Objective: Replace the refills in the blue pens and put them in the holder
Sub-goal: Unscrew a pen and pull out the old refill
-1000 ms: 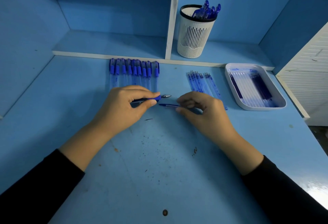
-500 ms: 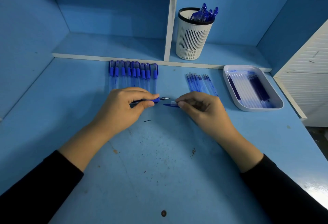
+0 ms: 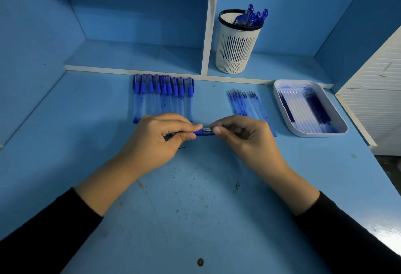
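At the middle of the scuffed, ink-speckled blue desk, both hands meet over one blue pen, which lies crosswise just above the surface. The left hand pinches the barrel's ribbed blue grip between thumb and forefinger. The right hand pinches the other end, fingers curled round a short clear section with a glint of metal inside (whether that is the tip or a spring is too small to tell).

Just beyond the left hand lies a neat row of capped pens, translucent barrels with solid blue caps, caps toward the far edge. Beyond the right hand lies a small fan of thin, ink-smeared refills. Farther right sits a rounded white plastic tray with more refills in it, some dark, some pale. On the far shelf stands the holder, a white slotted cylinder with a black rim, and several blue pens stand in it.

Half a second ago the hands were slightly apart, with the pen's metal tip bare between them. Now the gap has closed and the tip is covered.
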`<action>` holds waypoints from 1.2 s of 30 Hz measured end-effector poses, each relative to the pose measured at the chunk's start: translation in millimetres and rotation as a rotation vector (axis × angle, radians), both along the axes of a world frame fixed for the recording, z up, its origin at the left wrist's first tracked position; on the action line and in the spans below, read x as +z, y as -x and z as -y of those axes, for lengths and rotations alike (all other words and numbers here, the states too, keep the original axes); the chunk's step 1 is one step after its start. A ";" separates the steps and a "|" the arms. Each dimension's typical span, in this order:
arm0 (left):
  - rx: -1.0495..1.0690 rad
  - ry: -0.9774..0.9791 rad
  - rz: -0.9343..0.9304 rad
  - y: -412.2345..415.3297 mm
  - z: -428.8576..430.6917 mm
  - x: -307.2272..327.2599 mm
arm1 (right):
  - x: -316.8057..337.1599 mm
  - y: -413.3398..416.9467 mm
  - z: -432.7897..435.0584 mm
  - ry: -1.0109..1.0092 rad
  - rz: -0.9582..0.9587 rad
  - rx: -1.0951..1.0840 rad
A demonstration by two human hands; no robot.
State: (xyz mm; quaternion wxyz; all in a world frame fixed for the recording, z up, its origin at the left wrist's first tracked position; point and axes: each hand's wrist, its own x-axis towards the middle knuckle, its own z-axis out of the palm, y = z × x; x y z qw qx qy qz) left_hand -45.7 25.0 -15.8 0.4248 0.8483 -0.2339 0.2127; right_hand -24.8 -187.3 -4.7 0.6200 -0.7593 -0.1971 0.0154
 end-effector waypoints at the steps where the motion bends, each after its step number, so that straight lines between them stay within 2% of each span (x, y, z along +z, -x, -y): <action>1: -0.005 -0.004 0.003 0.5 -0.6 -0.3 | 0.0 1.0 0.3 -0.009 -0.006 0.002; 20: 0.033 -0.006 0.030 4.6 5.1 -3.5 | -4.2 4.4 -0.9 -0.024 -0.048 -0.017; 24: 0.050 0.079 0.002 1.1 6.6 3.6 | -4.0 9.2 -6.9 -0.092 0.022 -0.072; 29: 0.102 0.137 0.041 -1.8 14.5 12.8 | 5.1 16.6 -12.2 -0.301 0.099 -0.142; 36: 0.095 0.099 0.057 -10.4 9.8 15.2 | 20.7 15.1 -3.6 -0.399 0.196 -0.278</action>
